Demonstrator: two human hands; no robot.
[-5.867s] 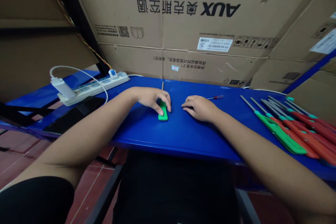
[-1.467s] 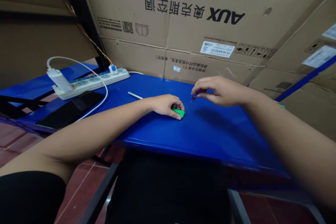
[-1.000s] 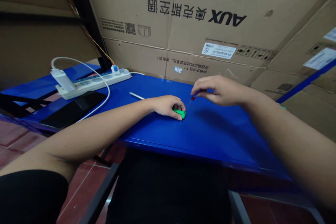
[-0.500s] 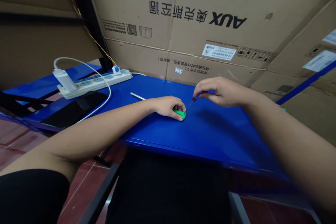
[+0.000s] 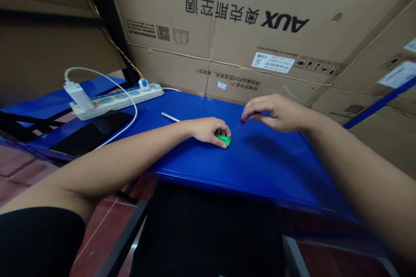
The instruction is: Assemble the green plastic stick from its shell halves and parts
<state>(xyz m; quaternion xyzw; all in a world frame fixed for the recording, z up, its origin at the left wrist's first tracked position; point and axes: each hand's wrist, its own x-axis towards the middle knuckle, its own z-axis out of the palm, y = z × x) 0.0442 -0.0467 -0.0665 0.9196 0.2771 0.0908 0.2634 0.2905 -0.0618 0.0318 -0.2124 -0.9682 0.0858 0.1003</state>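
My left hand (image 5: 209, 131) is closed on a small green plastic object (image 5: 223, 139) and holds it down against the blue table (image 5: 201, 166). Only its rounded right end, with a dark slot or gap, shows past my fingers, so its kind is unclear. Up and to the right, my right hand (image 5: 274, 113) pinches a screwdriver (image 5: 239, 126) by its small red handle. The thin metal shaft slants down and left, its tip just apart from the green object. Behind my left wrist lies a slim silvery rod like a pen (image 5: 170, 117).
A large cardboard box (image 5: 240, 47) rises along the table's far edge. To the left are a white power strip (image 5: 117, 99) with plugs in it, a white cable (image 5: 131, 108) and a black phone (image 5: 92, 132). Armrests (image 5: 125, 242) stand below the table's front edge.
My right hand has drawn the screwdriver slightly right, so its tip has come away from the green object. My left hand keeps its hold with hardly any shift.
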